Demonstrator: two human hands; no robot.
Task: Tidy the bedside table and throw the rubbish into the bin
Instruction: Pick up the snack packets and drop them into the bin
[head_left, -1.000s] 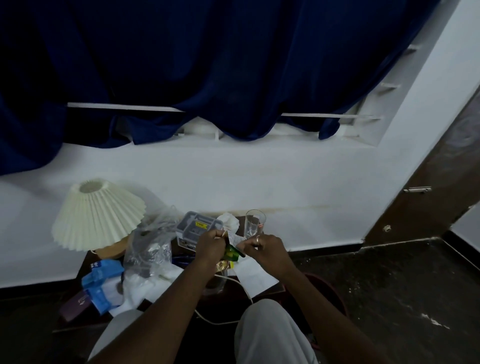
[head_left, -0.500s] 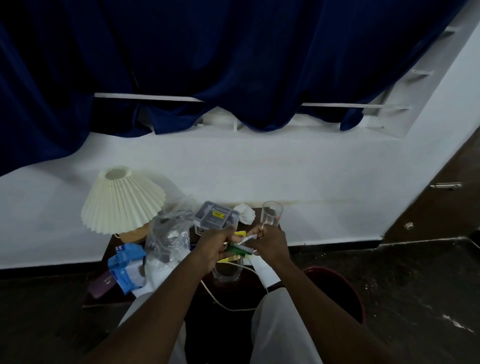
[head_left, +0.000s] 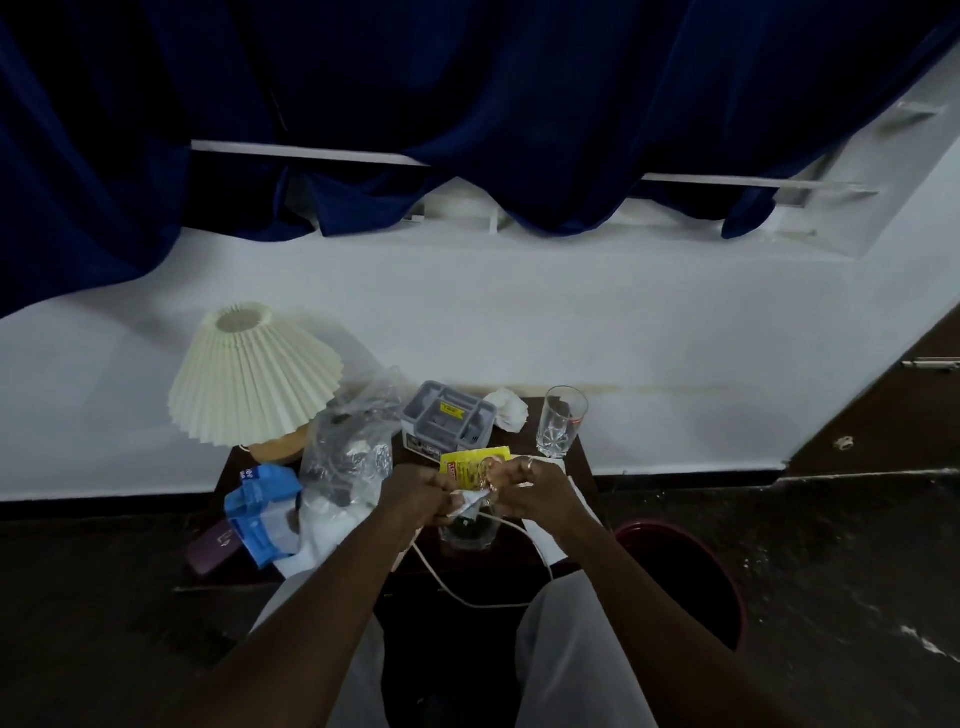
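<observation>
Over the dark bedside table (head_left: 574, 415) both hands hold a bunch of wrappers. My left hand (head_left: 415, 491) grips the crumpled whitish and green end (head_left: 467, 501). My right hand (head_left: 530, 480) pinches the yellow packet (head_left: 467, 465), which sticks up between the hands. A dark red bin (head_left: 691, 577) stands on the floor to the right of the table, below my right forearm. What else lies inside my left fist is hidden.
On the table: a pleated cream lamp (head_left: 254, 374), a clear plastic bag (head_left: 353, 441), a grey organiser box (head_left: 447, 421), a crumpled tissue (head_left: 506, 410), a tall glass (head_left: 561, 428), a short glass (head_left: 467, 530), a blue pack (head_left: 262, 506), a purple phone (head_left: 213, 545), a white cable (head_left: 467, 597).
The yellow packet has come up into plain sight between my hands, where a green wrapper showed before. The camera has tilted, so the table and bin sit lower and more to the right.
</observation>
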